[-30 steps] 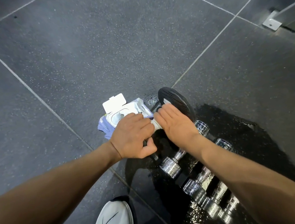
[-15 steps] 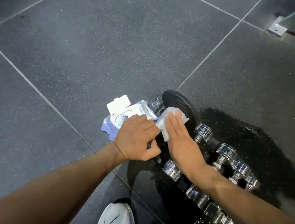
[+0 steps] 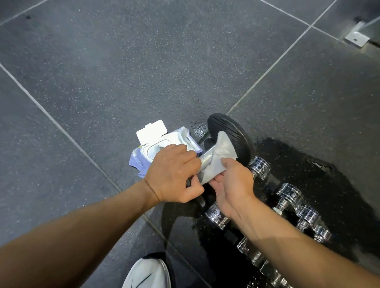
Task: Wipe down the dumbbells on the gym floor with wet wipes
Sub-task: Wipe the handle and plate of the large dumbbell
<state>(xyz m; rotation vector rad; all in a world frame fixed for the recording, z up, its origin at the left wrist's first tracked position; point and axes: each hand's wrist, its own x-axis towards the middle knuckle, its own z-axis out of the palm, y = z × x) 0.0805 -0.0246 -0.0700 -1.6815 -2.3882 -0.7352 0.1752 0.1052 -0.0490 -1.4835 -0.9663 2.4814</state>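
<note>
My left hand (image 3: 173, 173) grips the dumbbell (image 3: 234, 135) by its handle (image 3: 206, 158), near centre. My right hand (image 3: 231, 186) pinches the wet wipe (image 3: 222, 157) draped over that handle, I think. Risk: the wet patch (image 3: 325, 178) under the chrome dumbbells (image 3: 287, 195) could let the weight slide or roll onto my shoe (image 3: 146, 283). Dark speckled floor (image 3: 132, 68), open wipes pack (image 3: 161, 144) left, 1 bracket (image 3: 356, 36) far right.

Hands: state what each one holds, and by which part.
The left hand grips the dumbbell by its metal handle; the right hand pinches the wet wipe by its near end, draped over that handle.
</note>
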